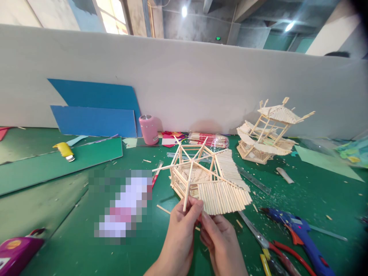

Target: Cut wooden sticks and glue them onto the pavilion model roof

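Left hand near centre, fingers pinched shut on a loose stick that leans on the stick roof frame. Right hand just beside it, fingertips closed on the frame's near edge, under the finished slat panel. Frame sits mid-table on the green mat. Far left: yellow cutter, blue boards, pink cup. Far right: stick pagoda model. Near right: pliers, blue glue gun.
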Demonstrator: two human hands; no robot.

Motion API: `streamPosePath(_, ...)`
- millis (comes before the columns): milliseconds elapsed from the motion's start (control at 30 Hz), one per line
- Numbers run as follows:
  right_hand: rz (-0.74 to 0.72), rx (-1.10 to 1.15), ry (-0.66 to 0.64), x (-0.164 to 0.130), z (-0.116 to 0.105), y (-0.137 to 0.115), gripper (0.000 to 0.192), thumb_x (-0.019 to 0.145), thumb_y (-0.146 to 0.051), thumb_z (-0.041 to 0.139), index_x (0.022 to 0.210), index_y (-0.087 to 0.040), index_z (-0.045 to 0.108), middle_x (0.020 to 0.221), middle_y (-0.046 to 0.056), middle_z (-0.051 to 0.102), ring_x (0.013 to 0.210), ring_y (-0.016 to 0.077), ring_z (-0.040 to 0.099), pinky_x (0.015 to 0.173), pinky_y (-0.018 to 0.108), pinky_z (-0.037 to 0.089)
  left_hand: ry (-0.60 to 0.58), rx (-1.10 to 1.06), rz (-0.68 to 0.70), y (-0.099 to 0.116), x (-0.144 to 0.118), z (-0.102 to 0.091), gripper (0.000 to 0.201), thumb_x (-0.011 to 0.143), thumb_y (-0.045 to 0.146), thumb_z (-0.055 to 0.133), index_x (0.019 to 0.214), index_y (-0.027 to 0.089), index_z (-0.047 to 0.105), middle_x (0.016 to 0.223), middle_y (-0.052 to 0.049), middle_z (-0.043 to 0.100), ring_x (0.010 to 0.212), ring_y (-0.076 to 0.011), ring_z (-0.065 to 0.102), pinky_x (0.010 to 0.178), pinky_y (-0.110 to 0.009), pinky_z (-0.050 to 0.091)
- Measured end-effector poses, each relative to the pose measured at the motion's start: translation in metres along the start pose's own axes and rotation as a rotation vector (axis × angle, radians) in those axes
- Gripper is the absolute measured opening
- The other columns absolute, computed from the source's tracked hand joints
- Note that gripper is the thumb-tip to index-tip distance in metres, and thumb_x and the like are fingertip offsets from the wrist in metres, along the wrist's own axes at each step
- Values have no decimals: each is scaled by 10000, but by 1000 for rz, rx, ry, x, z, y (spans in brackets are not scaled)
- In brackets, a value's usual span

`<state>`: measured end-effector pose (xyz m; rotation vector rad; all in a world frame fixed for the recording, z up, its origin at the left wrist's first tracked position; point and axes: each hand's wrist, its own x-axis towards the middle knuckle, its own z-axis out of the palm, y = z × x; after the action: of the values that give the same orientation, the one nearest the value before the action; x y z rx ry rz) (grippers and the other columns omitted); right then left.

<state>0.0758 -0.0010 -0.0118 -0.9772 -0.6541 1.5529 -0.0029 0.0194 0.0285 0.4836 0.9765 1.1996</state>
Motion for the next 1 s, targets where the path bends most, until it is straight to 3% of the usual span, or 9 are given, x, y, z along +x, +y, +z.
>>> streamPosePath(1000,-1,2,37,-1,4,-3,305,710,-438,676,608,-169,572,447,-88,282,441,73,181,444,245,131,19,19,0,2,-1,2,220,688,256,674,574,166,509,510,53,444,505,-87,396,496,-188,342)
